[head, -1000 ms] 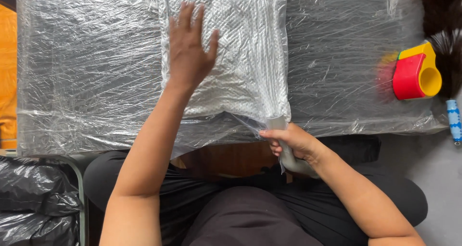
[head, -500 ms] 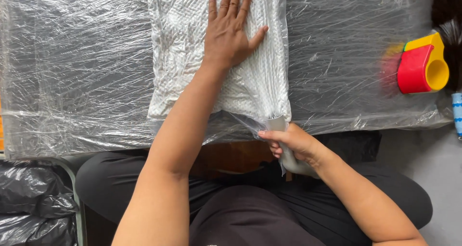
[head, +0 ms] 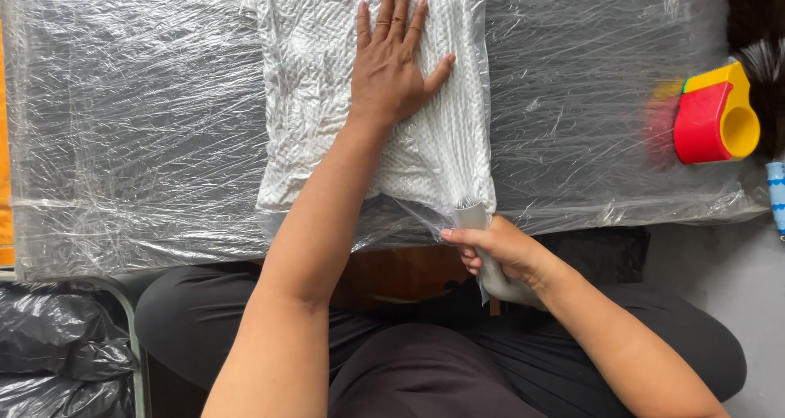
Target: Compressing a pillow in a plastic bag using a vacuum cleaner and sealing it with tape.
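Glossy, crinkled clear plastic film (head: 139, 124) stretched over the table (head: 49, 246). White cloth (head: 441, 140) at 12 o'clock, matt, woven in a ribbed, bumpy pattern. Smooth, pale plastic roll (head: 482, 254) at 5 o'clock, slightly shiny. Red and yellow tape dispenser (head: 715, 120) at 2 o'clock, hard glossy plastic. Black bag (head: 57, 344) at 8 o'clock, shiny, wrinkled plastic.

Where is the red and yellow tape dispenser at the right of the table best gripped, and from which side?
Probably by its yellow handle, coming from the right. The tape dispenser lies on the wrapped table with the handle's round open end facing right, while dark bristles crowd its upper right. Both hands are busy: left hand flat on the white cloth, right hand holding a grey roll.
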